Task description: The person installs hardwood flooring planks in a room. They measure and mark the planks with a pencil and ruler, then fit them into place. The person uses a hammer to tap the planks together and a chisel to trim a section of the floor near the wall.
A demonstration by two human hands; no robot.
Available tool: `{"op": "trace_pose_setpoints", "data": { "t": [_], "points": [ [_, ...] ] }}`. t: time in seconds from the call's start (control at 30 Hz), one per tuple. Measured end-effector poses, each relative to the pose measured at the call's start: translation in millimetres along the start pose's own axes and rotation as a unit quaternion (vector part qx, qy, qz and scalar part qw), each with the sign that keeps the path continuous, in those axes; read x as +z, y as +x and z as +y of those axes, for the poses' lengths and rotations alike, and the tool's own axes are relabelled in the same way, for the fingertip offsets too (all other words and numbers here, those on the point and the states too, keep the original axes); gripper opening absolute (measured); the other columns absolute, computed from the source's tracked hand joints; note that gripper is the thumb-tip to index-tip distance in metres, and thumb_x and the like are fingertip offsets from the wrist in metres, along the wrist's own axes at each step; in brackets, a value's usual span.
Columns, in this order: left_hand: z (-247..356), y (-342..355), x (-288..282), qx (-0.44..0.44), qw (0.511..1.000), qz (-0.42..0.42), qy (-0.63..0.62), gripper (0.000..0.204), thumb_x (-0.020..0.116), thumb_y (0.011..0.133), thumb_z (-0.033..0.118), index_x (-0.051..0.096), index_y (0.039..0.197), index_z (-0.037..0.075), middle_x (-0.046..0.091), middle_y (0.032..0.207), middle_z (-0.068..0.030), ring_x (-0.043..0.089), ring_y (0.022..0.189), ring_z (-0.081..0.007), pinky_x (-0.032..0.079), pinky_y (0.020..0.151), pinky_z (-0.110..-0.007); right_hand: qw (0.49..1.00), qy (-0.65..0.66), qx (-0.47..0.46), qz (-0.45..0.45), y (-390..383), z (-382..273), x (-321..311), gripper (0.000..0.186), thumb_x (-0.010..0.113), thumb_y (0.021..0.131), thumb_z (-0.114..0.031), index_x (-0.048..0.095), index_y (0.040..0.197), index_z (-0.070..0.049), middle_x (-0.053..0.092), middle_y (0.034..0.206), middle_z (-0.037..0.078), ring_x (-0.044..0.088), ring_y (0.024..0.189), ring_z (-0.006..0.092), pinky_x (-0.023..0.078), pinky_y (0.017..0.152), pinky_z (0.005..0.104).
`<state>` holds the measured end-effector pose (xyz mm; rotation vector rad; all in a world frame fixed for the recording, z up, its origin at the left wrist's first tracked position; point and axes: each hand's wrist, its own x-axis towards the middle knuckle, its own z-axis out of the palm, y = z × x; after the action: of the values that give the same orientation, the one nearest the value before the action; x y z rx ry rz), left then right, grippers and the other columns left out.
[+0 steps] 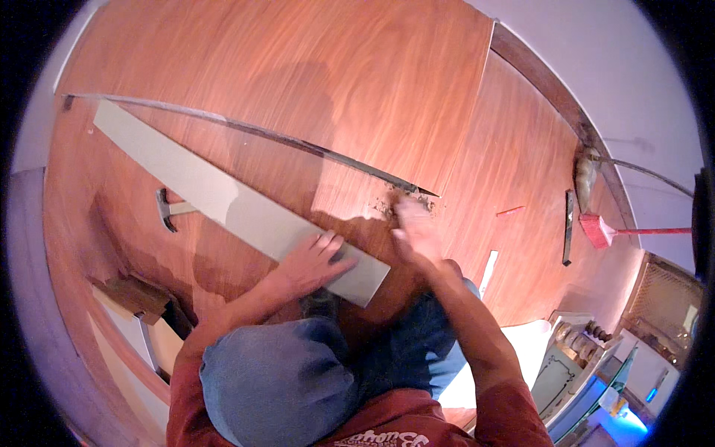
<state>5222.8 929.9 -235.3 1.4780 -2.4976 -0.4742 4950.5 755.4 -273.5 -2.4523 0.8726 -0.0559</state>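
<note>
A long pale plank (223, 200) slants from the far left toward my knees, its face up. My left hand (316, 261) lies across its near end, closed over it with fingertips at the far edge. Dark crumbly debris (387, 200) is scattered on the wood-grain floor (402, 97), by the pointed right end of a long narrow gap (298, 143). Right beside this debris is my right hand (418, 227), its fingers smeared by motion. Whether it holds anything I cannot make out.
A hammer (165, 211) lies left, its handle partly under the plank. On the right are a red pencil-like stick (511, 211), a white strip (488, 273), a dark flat bar (568, 227) and a pink broom (597, 230). Cardboard (132, 296) stands at lower left; a cluttered shelf (577, 346) at lower right.
</note>
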Motion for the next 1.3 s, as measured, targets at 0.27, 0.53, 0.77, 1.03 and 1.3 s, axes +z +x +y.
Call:
{"op": "trace_pose_setpoints", "data": {
  "t": [0.27,0.53,0.77,1.03,1.3],
  "points": [
    [20,-25,-19,0.019,0.994,-0.1,0.043,0.046,0.052,0.097,0.022,0.055,0.143,0.027,0.057,0.135,-0.0179,0.053,0.129,-0.0348,0.045,0.105,-0.044,0.996,-0.023,-0.018,0.079,83,-67,85,0.068,0.064,0.096,-0.035,0.044,0.153,-0.004,0.042,0.16,0.02,0.036,0.151,0.0355,0.033,0.123,0.0478],
    [17,-23,-15,0.004,0.994,-0.107,0.009,0.048,0.051,0.097,0.021,0.054,0.145,0.026,0.056,0.137,-0.0174,0.052,0.131,-0.0339,0.043,0.108,-0.044,0.931,0.059,0.334,0.137,9,-15,54,0.068,0.064,0.097,-0.03,0.041,0.151,0.005,0.034,0.162,0.026,0.03,0.152,0.0421,0.027,0.124,0.0514],
    [15,-25,-9,0.002,0.993,-0.12,0.018,0.049,0.052,0.097,0.022,0.054,0.145,0.027,0.054,0.139,-0.0176,0.05,0.134,-0.0342,0.041,0.109,-0.045,0.989,0.033,0.111,0.087,45,-58,63,0.073,0.07,0.091,-0.028,0.043,0.149,0.006,0.037,0.161,0.024,0.034,0.15,0.0406,0.033,0.122,0.0488],
    [18,-28,-5,-0.032,0.989,-0.139,-0.025,0.05,0.054,0.097,0.021,0.054,0.146,0.028,0.052,0.142,-0.0175,0.047,0.138,-0.0351,0.04,0.111,-0.046,0.936,-0.035,0.316,0.153,8,-17,64,0.07,0.063,0.1,-0.038,0.041,0.152,0.004,0.04,0.159,0.024,0.039,0.147,0.0434,0.033,0.121,0.0521],
    [12,-23,-1,-0.014,0.99,-0.143,0.007,0.05,0.055,0.096,0.022,0.055,0.146,0.029,0.052,0.143,-0.0172,0.047,0.138,-0.0336,0.038,0.112,-0.047,0.978,-0.001,0.089,0.189,50,-48,69,0.07,0.067,0.095,-0.038,0.046,0.147,0.005,0.042,0.157,0.024,0.042,0.145,0.0414,0.034,0.121,0.0521]
  ]
}}
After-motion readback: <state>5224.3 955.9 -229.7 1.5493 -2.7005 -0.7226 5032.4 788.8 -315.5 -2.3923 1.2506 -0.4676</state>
